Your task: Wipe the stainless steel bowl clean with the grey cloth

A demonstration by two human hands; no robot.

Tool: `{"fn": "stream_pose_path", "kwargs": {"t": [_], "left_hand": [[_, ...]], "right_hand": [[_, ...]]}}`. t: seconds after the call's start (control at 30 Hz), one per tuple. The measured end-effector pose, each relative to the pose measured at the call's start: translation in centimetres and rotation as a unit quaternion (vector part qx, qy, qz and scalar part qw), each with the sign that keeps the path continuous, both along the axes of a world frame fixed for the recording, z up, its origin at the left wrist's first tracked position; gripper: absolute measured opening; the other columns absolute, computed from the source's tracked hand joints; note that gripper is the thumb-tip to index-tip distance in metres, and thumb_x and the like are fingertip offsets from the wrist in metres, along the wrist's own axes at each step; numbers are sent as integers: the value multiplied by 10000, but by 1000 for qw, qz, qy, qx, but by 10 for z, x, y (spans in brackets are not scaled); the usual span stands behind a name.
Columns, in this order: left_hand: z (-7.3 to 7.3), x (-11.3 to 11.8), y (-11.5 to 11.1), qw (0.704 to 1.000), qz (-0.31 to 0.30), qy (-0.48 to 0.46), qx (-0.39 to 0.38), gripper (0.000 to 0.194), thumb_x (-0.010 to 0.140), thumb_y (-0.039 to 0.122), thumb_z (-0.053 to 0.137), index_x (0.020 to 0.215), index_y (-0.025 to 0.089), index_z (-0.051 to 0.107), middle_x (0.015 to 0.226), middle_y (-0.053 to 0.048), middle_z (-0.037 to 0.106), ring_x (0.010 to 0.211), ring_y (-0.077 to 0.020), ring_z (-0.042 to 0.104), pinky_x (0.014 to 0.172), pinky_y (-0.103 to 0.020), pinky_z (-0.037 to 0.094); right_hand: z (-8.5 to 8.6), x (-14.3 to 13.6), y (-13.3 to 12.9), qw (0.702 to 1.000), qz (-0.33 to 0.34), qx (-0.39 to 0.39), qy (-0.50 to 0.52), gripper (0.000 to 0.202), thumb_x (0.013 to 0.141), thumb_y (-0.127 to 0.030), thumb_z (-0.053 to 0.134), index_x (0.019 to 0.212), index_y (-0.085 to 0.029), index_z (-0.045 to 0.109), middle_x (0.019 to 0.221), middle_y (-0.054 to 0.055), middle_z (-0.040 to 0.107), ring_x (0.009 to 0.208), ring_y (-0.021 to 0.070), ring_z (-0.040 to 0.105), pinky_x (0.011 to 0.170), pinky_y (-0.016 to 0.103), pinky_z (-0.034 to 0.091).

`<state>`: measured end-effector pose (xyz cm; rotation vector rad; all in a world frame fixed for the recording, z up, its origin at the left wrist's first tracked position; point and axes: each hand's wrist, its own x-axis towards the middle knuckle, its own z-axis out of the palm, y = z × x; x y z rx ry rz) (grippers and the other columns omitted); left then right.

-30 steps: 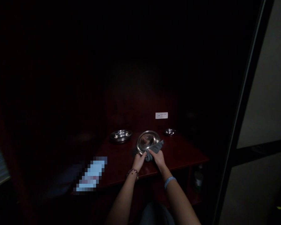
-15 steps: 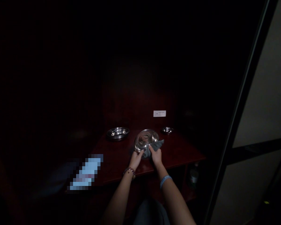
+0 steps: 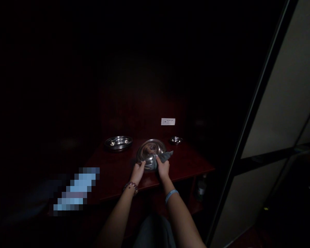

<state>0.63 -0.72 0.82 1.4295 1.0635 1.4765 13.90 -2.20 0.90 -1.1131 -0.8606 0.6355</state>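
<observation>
The left hand [image 3: 138, 171] grips the near-left rim of a steel plate [image 3: 150, 151], fingers curled over the edge, a beaded bracelet on the wrist. The right hand [image 3: 163, 168] is closed on a grey cloth [image 3: 164, 158], pressing it against the plate's near-right side; a pale blue band circles that wrist. The plate is straight ahead of both hands, tilted up toward the camera with its near edge at the fingertips and its far edge higher. It is round, so it has no long axis; both hands are about equally near it, left on bare metal, right through the cloth.

The plate is polished and mirror-bright, with a raised rim and concentric rings catching the dim light. The cloth looks soft and crumpled, one corner trailing off to the right past the rim.

All of this is above a dark red, glossy wooden worktop [image 3: 186, 165]. On it, to the left and farther back, lies a shallow steel dish [image 3: 118, 142]; to the right, near the back, a small steel bowl [image 3: 176, 140]. A white socket plate [image 3: 168, 121] is on the dark panel behind. The surroundings are too dark to tell.
</observation>
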Motion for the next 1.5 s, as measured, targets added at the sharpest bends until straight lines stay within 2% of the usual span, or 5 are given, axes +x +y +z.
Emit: {"fn": "stream_pose_path", "kwargs": {"t": [0.3, 0.5, 0.77, 1.2, 1.5], "left_hand": [[2, 1, -4, 999, 32, 1, -5, 251, 788, 284, 567, 900, 114, 714, 986, -141, 747, 986, -274, 691, 920, -369, 505], [4, 1, -8, 999, 31, -2, -6, 248, 797, 262, 564, 928, 111, 710, 1004, -124, 747, 993, -246, 689, 919, -334, 504], [5, 2, -10, 999, 37, 1, 0, 250, 799, 237, 564, 935, 88, 712, 1003, -144, 743, 996, -262, 688, 946, -361, 492], [8, 4, -12, 1000, 23, -14, 13, 282, 750, 213, 624, 1006, 114, 694, 1069, -117, 732, 1032, -230, 676, 974, -345, 484], [9, 2, -13, 1000, 14, 1, 21, 318, 733, 206, 643, 1029, 95, 682, 1095, -145, 719, 1046, -243, 670, 982, -362, 480]], "right_hand": [[-1, 3, 2, 999, -4, -10, -32, 348, 719, -450, 686, 883, -148, 739, 934, 122, 758, 864, 265, 723, 747, 305, 551], [-5, 5, 5, 999, 8, -7, -38, 349, 726, -450, 674, 887, -146, 734, 936, 119, 758, 865, 257, 723, 753, 301, 548], [-11, 8, 12, 999, 5, -13, -47, 365, 716, -453, 678, 893, -139, 739, 939, 128, 756, 875, 263, 721, 768, 311, 546], [-11, 7, 11, 999, 2, -6, -49, 354, 716, -456, 674, 887, -154, 740, 943, 114, 758, 889, 257, 719, 771, 310, 549], [-11, 6, 10, 999, 10, -4, -47, 372, 720, -465, 672, 897, -145, 735, 957, 128, 754, 888, 251, 718, 780, 315, 550]]}}
